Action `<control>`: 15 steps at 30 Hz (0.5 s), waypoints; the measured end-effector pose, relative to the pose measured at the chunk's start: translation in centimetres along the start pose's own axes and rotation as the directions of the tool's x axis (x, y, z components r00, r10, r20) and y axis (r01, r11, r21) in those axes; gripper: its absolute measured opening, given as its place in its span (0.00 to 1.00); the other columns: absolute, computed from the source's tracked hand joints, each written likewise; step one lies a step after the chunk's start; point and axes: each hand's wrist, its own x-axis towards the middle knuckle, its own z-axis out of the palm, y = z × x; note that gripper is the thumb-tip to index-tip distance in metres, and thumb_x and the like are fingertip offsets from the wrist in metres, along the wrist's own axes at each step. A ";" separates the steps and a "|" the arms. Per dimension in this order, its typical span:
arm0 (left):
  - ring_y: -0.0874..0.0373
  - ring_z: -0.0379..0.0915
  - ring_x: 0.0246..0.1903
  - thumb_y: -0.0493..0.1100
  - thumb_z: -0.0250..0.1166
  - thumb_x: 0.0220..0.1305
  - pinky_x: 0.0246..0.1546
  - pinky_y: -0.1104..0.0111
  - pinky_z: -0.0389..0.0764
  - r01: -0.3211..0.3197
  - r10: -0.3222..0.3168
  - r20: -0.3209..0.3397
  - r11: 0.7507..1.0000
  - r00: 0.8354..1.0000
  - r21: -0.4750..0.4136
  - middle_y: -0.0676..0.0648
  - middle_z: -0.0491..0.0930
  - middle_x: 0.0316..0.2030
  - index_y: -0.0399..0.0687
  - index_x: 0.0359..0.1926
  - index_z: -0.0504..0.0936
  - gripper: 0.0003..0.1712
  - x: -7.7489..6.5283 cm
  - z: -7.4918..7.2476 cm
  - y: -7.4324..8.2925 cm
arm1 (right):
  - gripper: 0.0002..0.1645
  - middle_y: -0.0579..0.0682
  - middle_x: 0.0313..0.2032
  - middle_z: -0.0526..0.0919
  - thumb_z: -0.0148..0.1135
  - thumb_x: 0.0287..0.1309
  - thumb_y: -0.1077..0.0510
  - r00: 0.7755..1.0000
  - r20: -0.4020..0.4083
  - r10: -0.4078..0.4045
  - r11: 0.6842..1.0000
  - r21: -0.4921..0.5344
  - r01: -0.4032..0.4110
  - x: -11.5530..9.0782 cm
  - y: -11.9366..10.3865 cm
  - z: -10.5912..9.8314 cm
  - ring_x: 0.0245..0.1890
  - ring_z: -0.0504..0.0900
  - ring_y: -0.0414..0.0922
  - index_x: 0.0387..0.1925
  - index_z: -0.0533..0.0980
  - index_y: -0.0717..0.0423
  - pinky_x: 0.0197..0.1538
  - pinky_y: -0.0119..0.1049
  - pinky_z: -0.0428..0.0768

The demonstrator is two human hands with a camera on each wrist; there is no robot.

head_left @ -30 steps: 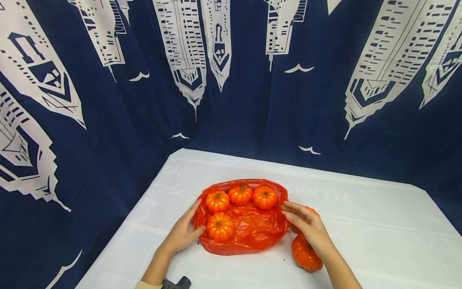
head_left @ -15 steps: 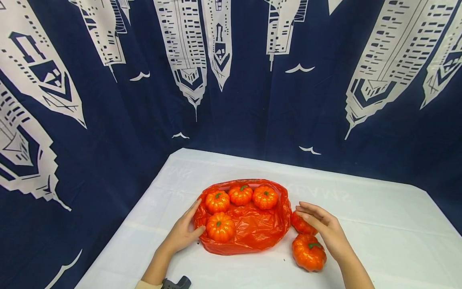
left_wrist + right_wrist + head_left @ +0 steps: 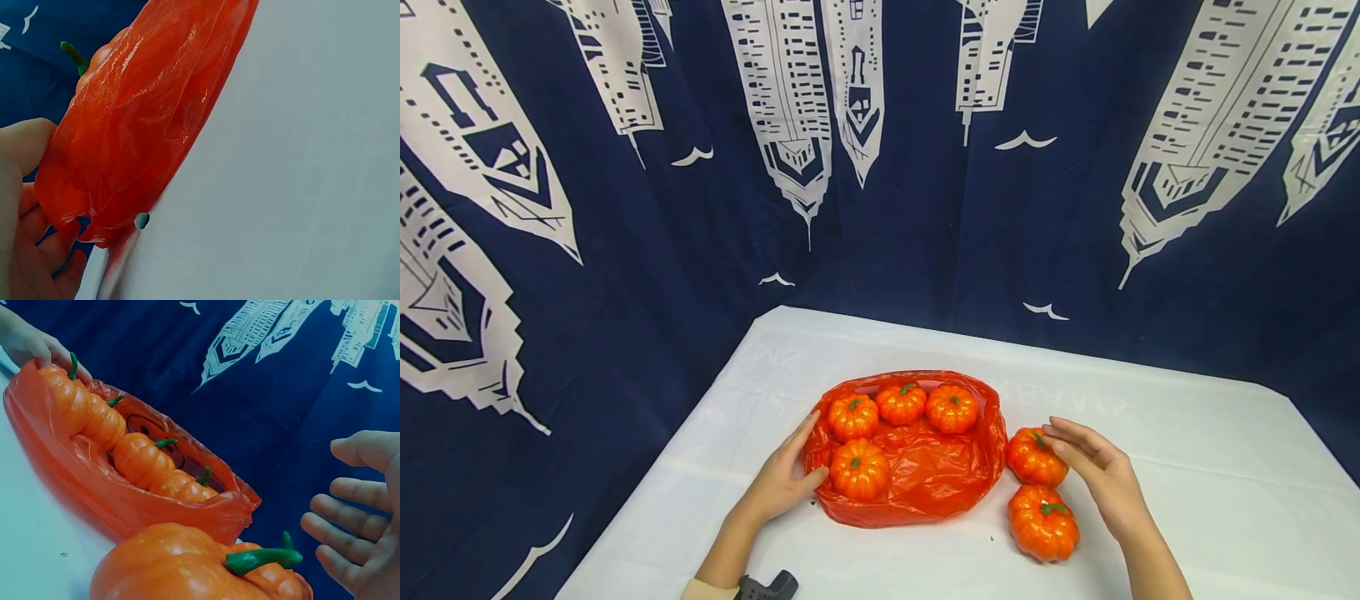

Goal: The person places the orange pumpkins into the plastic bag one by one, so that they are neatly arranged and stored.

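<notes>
A red plastic bag (image 3: 936, 475) lies with its mouth spread wide, and several small orange pumpkins (image 3: 859, 471) with green stems are inside it. My left hand (image 3: 778, 483) rests against the bag's left side, thumb and fingers spread along it. In the left wrist view, its fingers (image 3: 56, 247) reach behind the bag's edge. Two more pumpkins lie outside, to the right of the bag: a farther pumpkin (image 3: 1030, 458) close to the bag and a nearer pumpkin (image 3: 1043, 525). My right hand (image 3: 1101, 475) hovers beside the farther one, fingers extended and holding nothing.
A white cloth (image 3: 1210, 500) covers the table. Behind it hangs a dark blue curtain (image 3: 910, 267) with white building prints. A dark strap device (image 3: 767, 586) sits on the left wrist. Small dark specks dot the cloth.
My right hand has moved off the bag's right rim and away to the right, uncovering the two outside pumpkins. My left hand and the bag have stayed nearly in place.
</notes>
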 end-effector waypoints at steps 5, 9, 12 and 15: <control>0.41 0.52 0.70 0.39 0.66 0.58 0.66 0.43 0.57 -0.003 0.003 -0.002 1.000 1.000 -0.002 0.41 0.55 0.73 0.50 0.76 0.56 0.46 0.0 0.0 -0.1 | 0.19 0.38 0.47 0.85 0.58 0.67 0.61 0.997 -0.080 -0.004 0.999 0.050 0.008 0.2 0.7 -0.1 0.47 0.81 0.32 0.58 0.76 0.59 0.50 0.17 0.73; 0.42 0.52 0.71 0.39 0.66 0.58 0.66 0.44 0.57 0.002 -0.002 0.000 1.000 1.000 -0.003 0.41 0.55 0.73 0.50 0.76 0.56 0.46 -0.1 0.0 -0.1 | 0.21 0.34 0.46 0.84 0.60 0.66 0.60 0.992 -0.115 0.041 0.999 0.038 -0.037 0.5 1.6 -0.3 0.48 0.79 0.29 0.59 0.75 0.60 0.50 0.16 0.72; 0.42 0.52 0.70 0.39 0.65 0.58 0.66 0.44 0.57 -0.003 0.003 -0.002 1.000 1.000 -0.003 0.41 0.55 0.73 0.49 0.76 0.56 0.46 0.0 0.0 0.0 | 0.25 0.29 0.47 0.82 0.60 0.67 0.56 0.988 -0.133 0.084 0.996 -0.014 -0.087 0.6 2.1 -0.4 0.50 0.75 0.26 0.62 0.72 0.62 0.49 0.14 0.70; 0.42 0.52 0.71 0.39 0.65 0.58 0.67 0.44 0.57 -0.003 0.003 -0.003 1.000 1.000 -0.006 0.42 0.55 0.73 0.50 0.76 0.56 0.46 0.0 -0.1 0.0 | 0.28 0.26 0.48 0.79 0.60 0.67 0.53 0.982 -0.146 0.117 0.991 -0.053 -0.126 0.8 2.6 -0.4 0.52 0.72 0.24 0.64 0.70 0.62 0.48 0.14 0.69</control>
